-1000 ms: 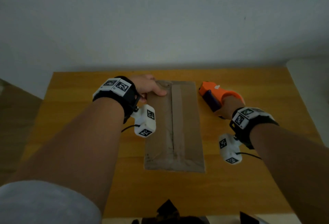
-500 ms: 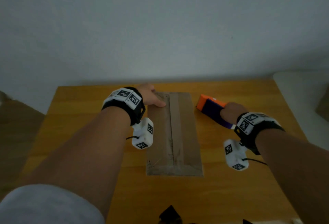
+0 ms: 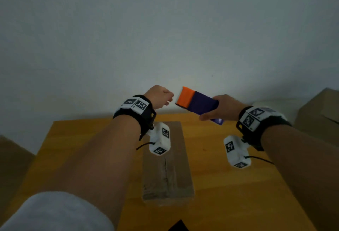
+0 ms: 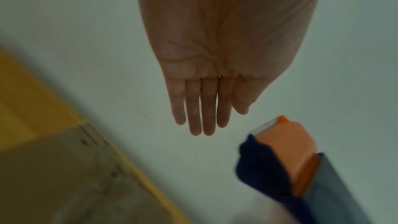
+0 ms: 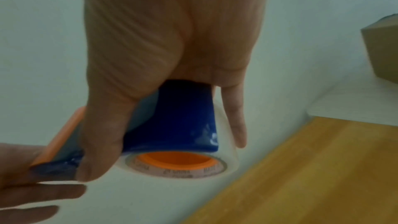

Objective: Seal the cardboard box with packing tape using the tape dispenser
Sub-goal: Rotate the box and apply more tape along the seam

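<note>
Lifted off the table [image 3: 211, 157], tape dispenser [image 3: 197, 102] in right grip [image 3: 222, 108]; left grip [image 3: 158, 95] open, risks its blade.

- Two bare forearms, each with a wide black band around the wrist; each band carries white square tags printed with black-and-white checker-style markers
- Left wrist band [image 3: 136, 109]: two marker tags side by side on its top face; a small dark buckle or clip on its inner edge
- Right wrist band [image 3: 260, 122]: marker tags on top and side
- Left wrist camera pod [image 3: 160, 143]: a rounded white housing hung below the band, marker squares on its faces, a thin black cable trailing from it
- Right wrist camera pod [image 3: 236, 151]: same white rounded shape, markers, black cable
- Pale grey sleeve [image 3: 55, 212] on the left upper arm, near edge
</note>
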